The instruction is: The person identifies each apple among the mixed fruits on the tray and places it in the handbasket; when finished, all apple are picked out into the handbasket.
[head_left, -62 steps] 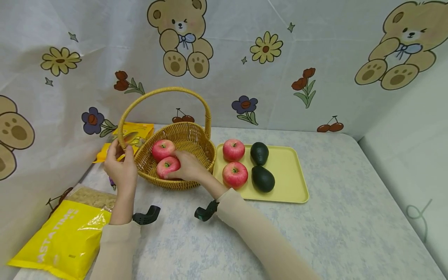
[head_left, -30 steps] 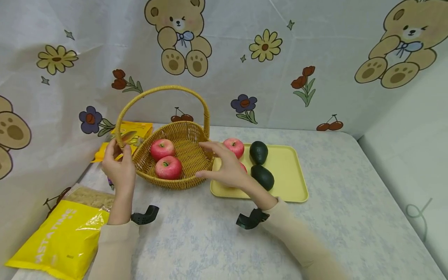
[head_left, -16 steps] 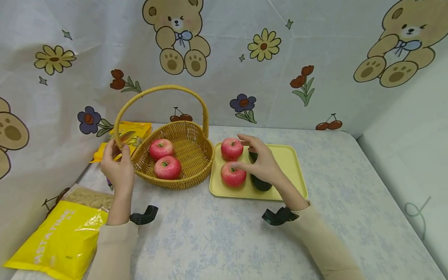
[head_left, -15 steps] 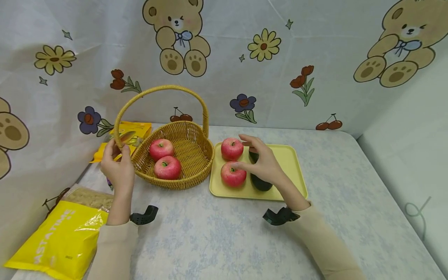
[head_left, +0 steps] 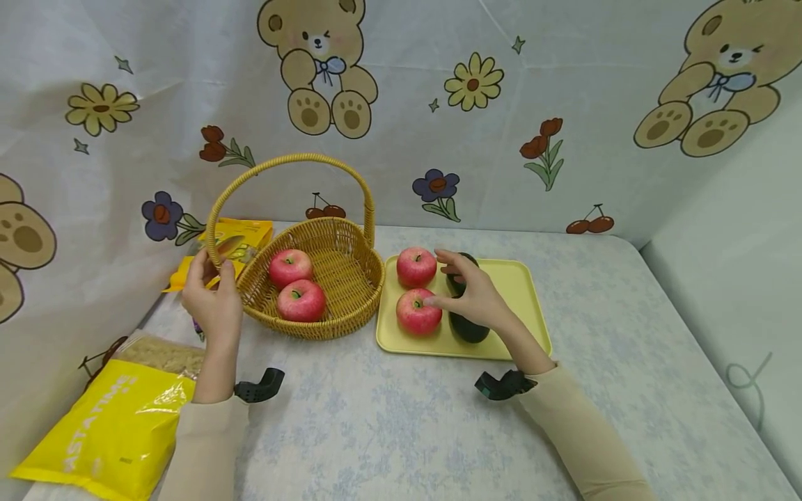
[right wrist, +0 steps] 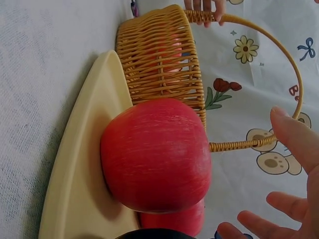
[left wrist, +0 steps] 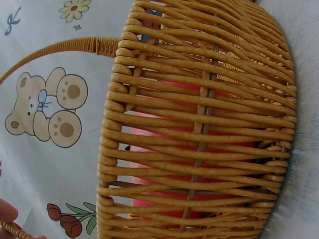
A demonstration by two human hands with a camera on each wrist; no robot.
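My left hand [head_left: 213, 299] grips the lower left end of the handle of a woven basket [head_left: 344, 278]. Two red apples [head_left: 301, 301] lie in the basket's left half; through its weave they show red in the left wrist view. Right of it stands a pale yellow tray [head_left: 520, 306] bearing two more apples and two dark green avocados [head_left: 468, 328]. Above the tray hovers my right hand [head_left: 473, 296], fingers spread and holding nothing, partly covering the avocados. Its thumb tip overlaps the front apple [head_left: 418, 312] in the head view; the other fingertips are near the back apple [head_left: 416, 267].
A yellow pasta bag [head_left: 119, 424] lies at the front left of the table. Behind the basket's left side is another yellow packet [head_left: 244, 236]. A cloth printed with bears [head_left: 326, 76] hangs along the back.
My right hand has let go of an apple in the basket and moved right, over the tray. Lately it hovers there, shifting slightly. The left hand stays on the handle.
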